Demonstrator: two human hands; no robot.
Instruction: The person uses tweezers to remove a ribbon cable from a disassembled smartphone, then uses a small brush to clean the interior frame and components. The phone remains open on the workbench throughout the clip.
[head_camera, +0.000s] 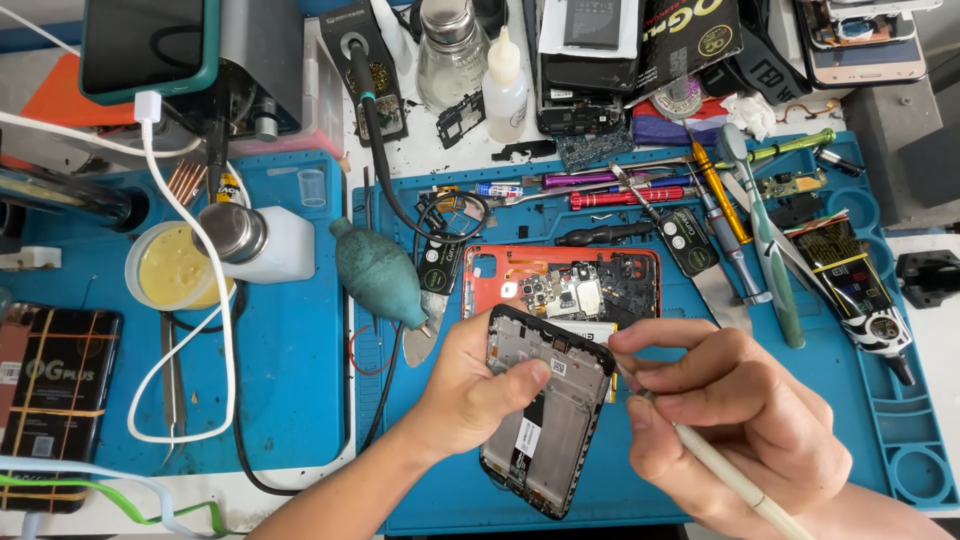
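Note:
My left hand (470, 385) grips a black phone screen frame (545, 425), inner side up, thumb pressed on its middle. My right hand (735, 420) holds a thin white tool (730, 475) like a pen, its tip against the frame's upper right corner. Just beyond the frame lies an opened phone with an orange-red rim (480, 275), its circuit board (580, 290) exposed, on the blue work mat (640, 480).
Screwdrivers and tweezers (620, 195), a toothbrush (765, 235), a teal dust blower (378, 272), a white bottle with metal cap (255, 240), a dish of yellow paste (170, 265) and a white cable (225, 340) crowd the mats. Phones and boxes line the back.

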